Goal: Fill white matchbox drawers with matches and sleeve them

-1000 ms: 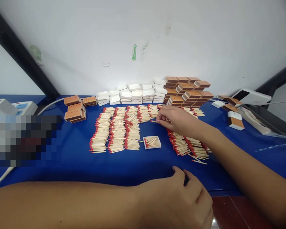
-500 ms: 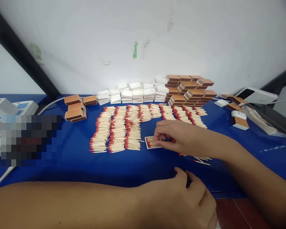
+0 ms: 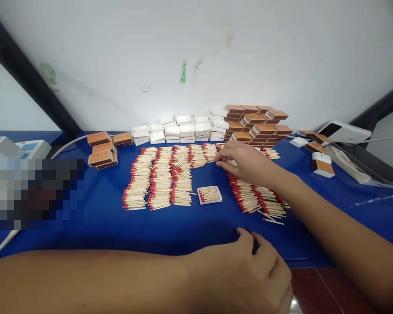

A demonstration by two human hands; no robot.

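A small white matchbox tray [image 3: 218,196] lies on the blue tabletop with several red-headed matches [image 3: 208,194] in it. Beyond it, my right hand [image 3: 244,161] reaches in from the right over the rows of matches [image 3: 249,194]. Its thumb and fingertips are pinched at the head ends of matches there; how many are between them is hidden. In the foreground, my left hand [image 3: 245,270] hangs by the table's front edge, fingers loosely bent and a little apart, with nothing visible in it. More matches [image 3: 160,179] lie in rows left of the tray.
White trays [image 3: 180,131] are stacked by the wall, beside a pile of brown matchbox sleeves [image 3: 258,126]. Several orange-brown matchboxes [image 3: 101,150] stand at the left, near a power strip [image 3: 32,148]. At the right are a white device [image 3: 343,131] and loose box parts [image 3: 322,165].
My right hand has left the tray and moved up and away to the match rows behind it. The tray and its matches are now uncovered. My left hand has hardly moved.
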